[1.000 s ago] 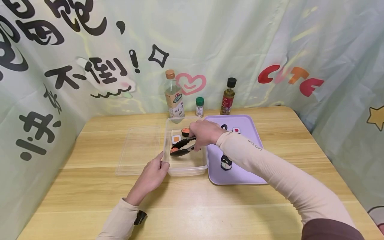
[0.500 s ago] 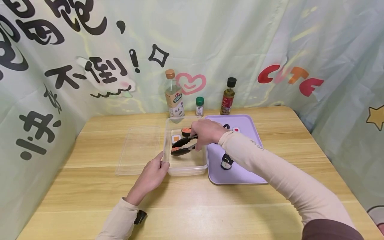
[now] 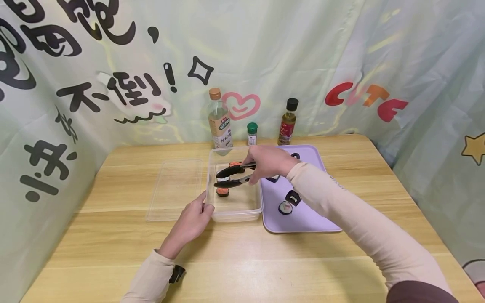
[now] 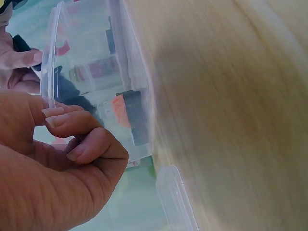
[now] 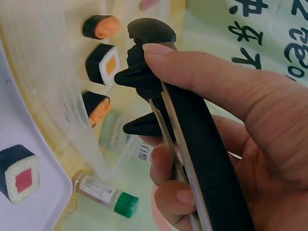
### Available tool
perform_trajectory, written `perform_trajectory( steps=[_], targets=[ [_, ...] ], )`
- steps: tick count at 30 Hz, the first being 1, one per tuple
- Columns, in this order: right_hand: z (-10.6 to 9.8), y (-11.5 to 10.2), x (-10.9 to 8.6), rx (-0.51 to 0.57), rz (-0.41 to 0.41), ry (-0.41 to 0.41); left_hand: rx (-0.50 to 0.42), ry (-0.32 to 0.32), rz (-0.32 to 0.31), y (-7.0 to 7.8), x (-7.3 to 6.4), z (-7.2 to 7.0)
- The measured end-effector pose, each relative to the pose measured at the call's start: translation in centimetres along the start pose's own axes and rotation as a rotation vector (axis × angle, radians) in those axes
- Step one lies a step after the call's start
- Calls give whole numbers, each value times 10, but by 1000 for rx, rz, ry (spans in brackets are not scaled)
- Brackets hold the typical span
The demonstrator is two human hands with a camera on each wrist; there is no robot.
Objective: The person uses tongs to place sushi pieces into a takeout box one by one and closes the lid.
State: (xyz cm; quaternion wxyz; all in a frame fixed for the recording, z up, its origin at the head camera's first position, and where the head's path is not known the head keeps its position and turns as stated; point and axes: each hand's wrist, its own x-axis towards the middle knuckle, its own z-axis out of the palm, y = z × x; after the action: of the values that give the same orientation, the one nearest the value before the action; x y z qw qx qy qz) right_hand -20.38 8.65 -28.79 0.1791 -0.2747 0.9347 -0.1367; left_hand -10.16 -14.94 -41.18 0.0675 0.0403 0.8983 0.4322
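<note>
While pinching the clear container (image 3: 236, 217) close to its near left corner with the curled fingers of the left hand (image 3: 192, 221), has a clear lid (image 3: 176, 190) lying flat on the counter (image 3: 246, 261) beside the container's left edge. Has a lilac tray (image 3: 273, 219) beside the right edge, bearing a round roll (image 3: 285, 208) toward its near left corner and a dark-wrapped piece (image 3: 293, 197) just behind. Has inside the container, toward its left edge, a near orange-topped piece (image 3: 222, 192), then, farther off, a white-faced square piece (image 5: 107, 62) and a second orange-topped piece (image 3: 235, 164). Grips black tongs (image 3: 230, 171) in the right hand (image 3: 270, 161), with thumb and fingers curled on the two arms and the tips apart over the left half of the container. Has along the counter's far edge a tall brown-capped bottle (image 3: 221, 126), a small green-capped jar (image 3: 251, 139) and a red-labelled bottle (image 3: 288, 126), with a pale printed cloth (image 3: 284, 46) behind.
</note>
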Motion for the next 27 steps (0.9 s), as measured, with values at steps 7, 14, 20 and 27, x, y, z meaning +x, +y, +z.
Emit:
perform_trajectory(
  steps=[7,14,20,27],
  targets=[
    [-9,14,-13,60,0,55,3,-7,-19,0,0,0],
    [-16,37,-30,143,33,100,-10,-22,-24,0,0,0],
    [-18,59,-46,165,46,145,-13,-24,-21,0,-1,0],
    [-16,83,-65,194,92,193,-16,-28,-24,-1,-1,1]
  ],
)
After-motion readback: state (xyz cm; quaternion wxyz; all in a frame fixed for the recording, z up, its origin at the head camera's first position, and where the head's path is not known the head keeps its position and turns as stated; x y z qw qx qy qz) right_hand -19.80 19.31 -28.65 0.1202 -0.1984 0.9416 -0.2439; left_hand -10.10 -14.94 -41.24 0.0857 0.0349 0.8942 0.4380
